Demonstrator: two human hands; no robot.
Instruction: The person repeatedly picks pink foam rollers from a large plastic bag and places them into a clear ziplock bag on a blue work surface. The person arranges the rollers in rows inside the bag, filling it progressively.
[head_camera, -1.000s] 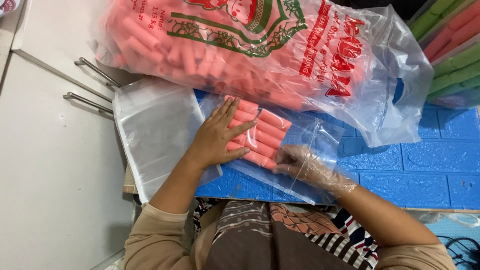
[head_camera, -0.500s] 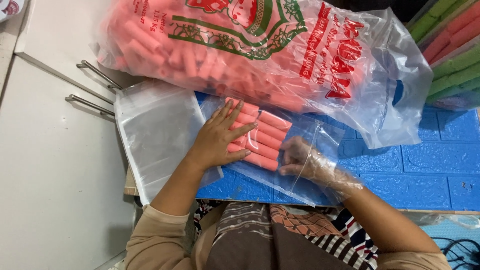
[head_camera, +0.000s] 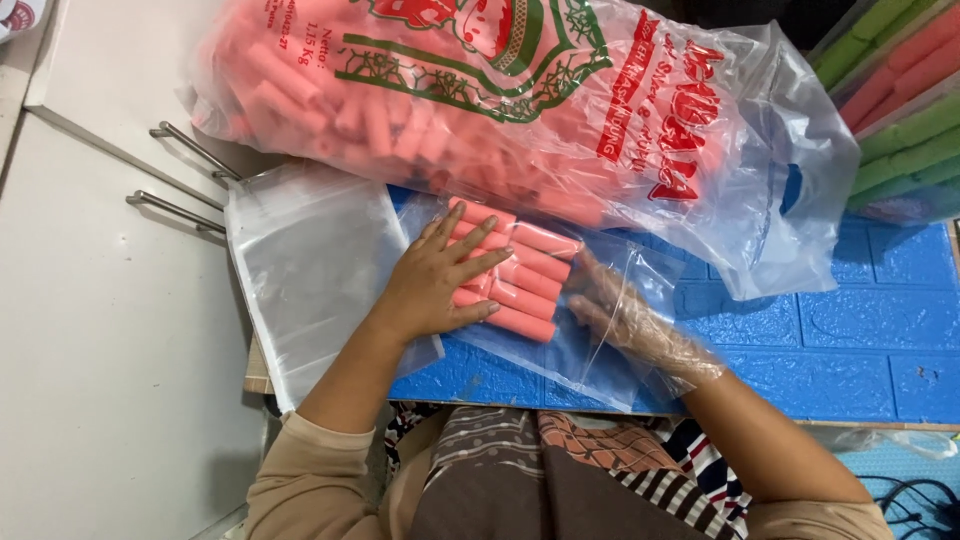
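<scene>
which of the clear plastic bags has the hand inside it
The small clear bag lying on the blue mat: the right hand is inside its open end. The large printed bag and flat stack hold no hand.

On my feed, the left hand (head_camera: 435, 285) is bare, while the right hand (head_camera: 625, 315) wears a thin, clear, crinkled plastic glove reaching past the wrist. Both arms show beige sleeves pushed up near the elbows at the bottom of the frame. Between them I see a brown patterned garment with striped fabric.
</scene>
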